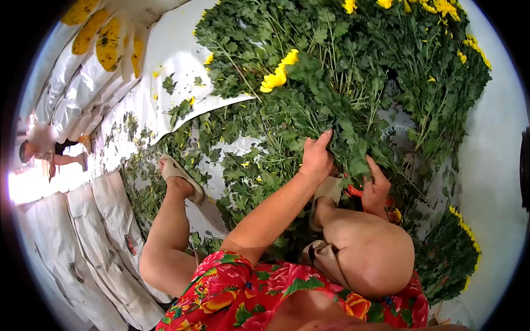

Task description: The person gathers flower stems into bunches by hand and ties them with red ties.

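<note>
In the head view my left hand (pixel 318 159) is closed round a bunch of leafy chrysanthemum stems (pixel 345 129). Its thumb points up along the stems. Two or three yellow chrysanthemum heads (pixel 280 73) stand at the upper left of this bunch. Just right of the stems is my right hand (pixel 377 187), fingers partly stretched out beside the leaves, with nothing visible in its grip. A small red object (pixel 354 191) lies between my hands, close to the right one; its kind I cannot make out.
A large heap of chrysanthemums (pixel 342 49) lies ahead, with another pile (pixel 450 254) at lower right. Loose leaves (pixel 248 182) cover the floor round my feet. White rolled sheeting (pixel 105 243) lines the left side. Far left is another person (pixel 52 149). A pale wall (pixel 497 154) stands right.
</note>
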The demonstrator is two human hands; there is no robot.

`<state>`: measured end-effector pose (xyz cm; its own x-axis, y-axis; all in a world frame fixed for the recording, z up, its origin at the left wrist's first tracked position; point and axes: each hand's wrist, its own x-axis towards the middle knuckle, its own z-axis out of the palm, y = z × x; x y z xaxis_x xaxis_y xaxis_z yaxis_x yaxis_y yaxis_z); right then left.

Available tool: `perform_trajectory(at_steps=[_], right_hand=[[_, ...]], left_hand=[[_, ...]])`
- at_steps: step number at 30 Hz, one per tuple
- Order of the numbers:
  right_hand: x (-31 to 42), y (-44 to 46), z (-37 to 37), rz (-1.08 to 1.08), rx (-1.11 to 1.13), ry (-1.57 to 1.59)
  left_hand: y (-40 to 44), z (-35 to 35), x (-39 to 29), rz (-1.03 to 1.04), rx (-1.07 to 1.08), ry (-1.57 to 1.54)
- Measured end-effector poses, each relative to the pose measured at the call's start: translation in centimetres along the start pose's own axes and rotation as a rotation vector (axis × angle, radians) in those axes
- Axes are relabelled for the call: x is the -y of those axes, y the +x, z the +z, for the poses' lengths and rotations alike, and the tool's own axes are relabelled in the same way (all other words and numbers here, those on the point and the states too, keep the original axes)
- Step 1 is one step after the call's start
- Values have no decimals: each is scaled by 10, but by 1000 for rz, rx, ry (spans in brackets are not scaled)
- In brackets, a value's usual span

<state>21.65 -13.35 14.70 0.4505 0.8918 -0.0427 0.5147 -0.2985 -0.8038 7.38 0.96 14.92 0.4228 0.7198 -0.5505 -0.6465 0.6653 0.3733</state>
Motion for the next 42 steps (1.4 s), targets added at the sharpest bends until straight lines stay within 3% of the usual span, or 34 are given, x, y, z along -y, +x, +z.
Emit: perform_trajectory(at_steps=[1, 3, 5, 6, 7, 9, 11, 13, 15, 17, 18, 20, 21, 23, 24, 28, 30, 33, 34, 37, 39, 42], right_hand=[[-8, -1, 5, 18, -4, -5], [-23, -4, 12, -93, 6, 120], [-27, -10, 12, -119, 86, 49], [-42, -13, 14, -252, 67, -39], [-44, -18, 8, -45, 264, -75], [-17, 4, -20, -73, 566, -152], [-24, 43, -47, -246, 295, -209], [-61, 104, -78, -153, -253, -252], [-113, 161, -109, -10, -771, -721], [-169, 209, -122, 453, -816, -720], [-185, 222, -124, 452, -830, -724], [-203, 230, -123, 708, -511, -281], [-202, 224, -124, 716, -513, -279], [-187, 204, -121, 442, -476, -295], [-176, 189, -111, 269, -655, -318], [-117, 126, -109, 163, -665, -568], [-108, 107, -104, -33, -642, -581], [-69, 105, -79, 103, -394, -808], [-63, 116, -66, -267, -536, -878], [-4, 155, -60, -364, -534, -842], [32, 170, -65, -298, -316, -941], [5, 152, -56, -432, -273, -1107]], left_hand=[[3, -1, 1, -15, 87, -64], [4, -6, 0, -68, 53, -63], [8, -13, -9, -244, 58, 72], [15, -22, -7, -281, 64, 154], [21, -32, -4, -309, 87, 236], [26, -34, -6, -306, 156, 145], [29, -30, -3, -260, -91, 268], [39, -47, 4, -276, -51, 220], [38, -51, 9, -293, -19, 171], [34, -46, 15, -308, -11, 141], [35, -50, 20, -313, -90, 165], [27, -42, 19, -322, -90, 188], [23, -41, 18, -322, -105, 210], [27, -61, 19, -324, -25, 155], [22, -59, 15, -312, -79, 163], [4, -50, -3, -279, -237, 202], [1, -54, -6, -277, -266, 214], [-10, -37, -18, -244, -370, 208], [-10, -43, -21, -214, -373, 180], [0, -65, -27, -153, -332, 75], [3, -70, -37, -123, -330, 34], [-3, -80, -52, -72, -335, 7]])
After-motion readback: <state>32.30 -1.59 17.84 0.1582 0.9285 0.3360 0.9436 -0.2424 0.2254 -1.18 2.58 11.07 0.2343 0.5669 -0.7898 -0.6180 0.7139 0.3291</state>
